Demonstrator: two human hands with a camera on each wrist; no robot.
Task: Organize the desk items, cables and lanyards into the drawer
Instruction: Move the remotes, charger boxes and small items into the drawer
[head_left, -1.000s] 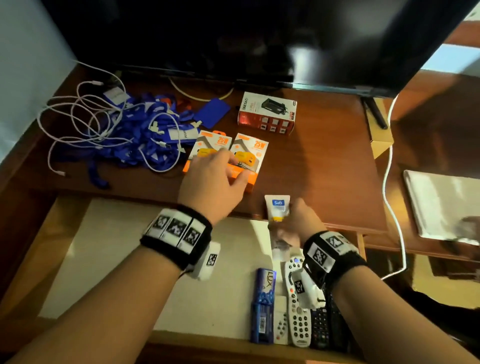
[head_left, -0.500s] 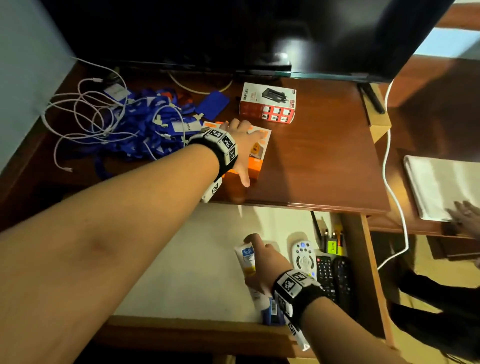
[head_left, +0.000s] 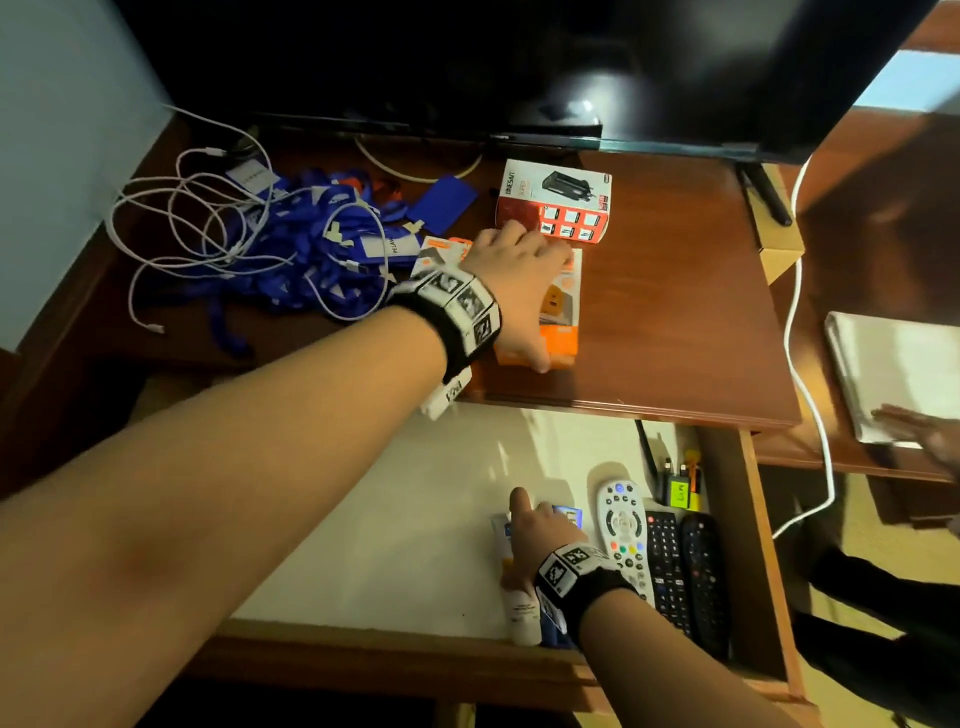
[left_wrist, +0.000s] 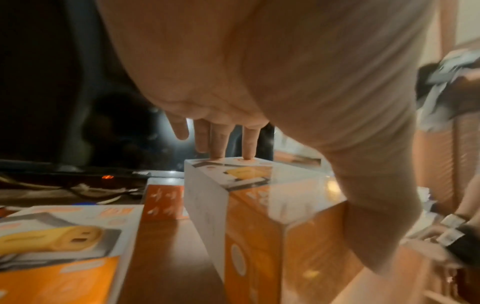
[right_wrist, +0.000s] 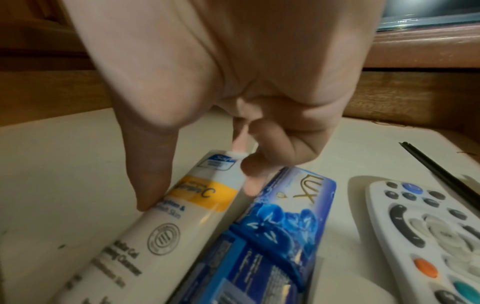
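Lowering the tube (right_wrist: 166, 216) (pinched) into the drawer (head_left: 363, 545); left hand (head_left: 519, 291) grips a box (left_wrist: 259, 236).

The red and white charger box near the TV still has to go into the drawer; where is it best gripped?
Grip the red and white charger box across its two long sides, coming from above: it lies flat on the desk with bare wood on its right, while the left hand crowds its near edge.

Dim warm light, blurred edges
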